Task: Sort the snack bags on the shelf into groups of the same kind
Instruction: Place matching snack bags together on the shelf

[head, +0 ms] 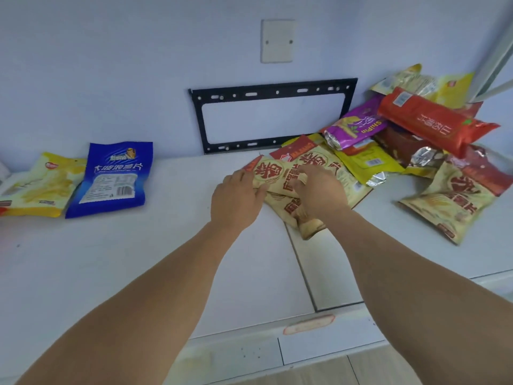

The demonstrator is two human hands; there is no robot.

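Note:
Two tan snack bags with red characters lie overlapped at the middle of the white shelf (138, 259). My left hand (236, 198) grips the left edge of the upper tan bag (273, 173). My right hand (319, 193) presses on the same bags and closes over the lower tan bag (291, 209). A third tan bag (455, 198) lies to the right. Behind it is a heap with a purple bag (355, 129), a red bag (433, 120), yellow bags (366, 162) and a dark brown bag (402, 145). A blue bag (111, 179) and a yellow bag (44, 187) lie at the far left.
A black metal bracket (272, 93) is fixed to the wall behind the bags, with a white cover plate (277, 41) above it. A seam (302, 268) runs across the shelf top under my right forearm. The front edge of the shelf runs below my arms.

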